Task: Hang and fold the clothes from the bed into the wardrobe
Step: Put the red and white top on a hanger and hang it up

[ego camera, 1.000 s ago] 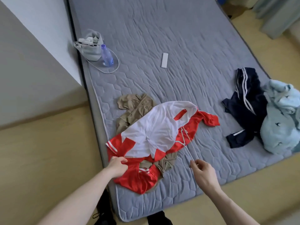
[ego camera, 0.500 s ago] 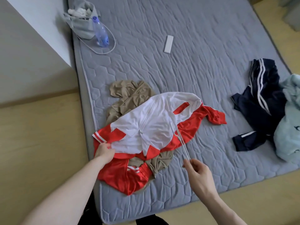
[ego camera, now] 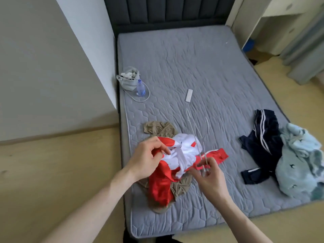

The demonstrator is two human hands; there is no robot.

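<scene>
Gripping a bunched fold of the red and white jacket [ego camera: 177, 160], the left hand [ego camera: 147, 159] is seen with fingers curled into the cloth. The thin wire hanger [ego camera: 197, 135] is pinched at its lower end by the right hand [ego camera: 208, 176], just beside the jacket's red edge, the wire rising away from the fingers. A tan garment [ego camera: 180, 186] is partly covered by the jacket beneath both hands. On the grey bed [ego camera: 192, 67], a navy striped garment [ego camera: 263, 137] and a pale blue garment [ego camera: 301, 163] are noted well right of the right hand. A white remote [ego camera: 189, 95], a water bottle [ego camera: 140, 88] and a grey bag [ego camera: 128, 79] are recorded beyond the hands.
</scene>
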